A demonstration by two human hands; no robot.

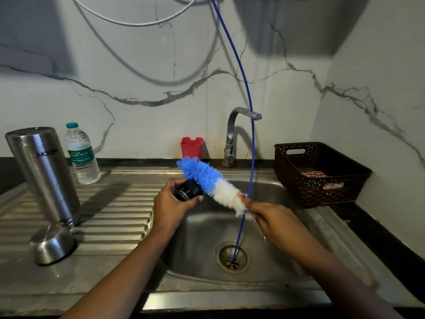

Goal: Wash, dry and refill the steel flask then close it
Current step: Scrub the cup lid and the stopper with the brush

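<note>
Flask first: the steel flask (43, 176) stands mouth down on the ridged drainboard (115, 210), well left of the sink (200, 249), with its steel cap (51, 245) inverted just in front of it and a water bottle (81, 155) just behind. Its polished wall looks rigid and hard to dent, probably light while empty, but wet steel is likely slick, so a full wrap round the middle of the body should hold better than a pinch near the threads. The left hand (171, 208) curls fingers and thumb round the black stopper (189, 191) above the basin; this looks like small, hard plastic, easy to fumble when soapy. The right hand (273, 222) grips the brush (211, 183) at its white end, soft bristles lying across the stopper.
</note>
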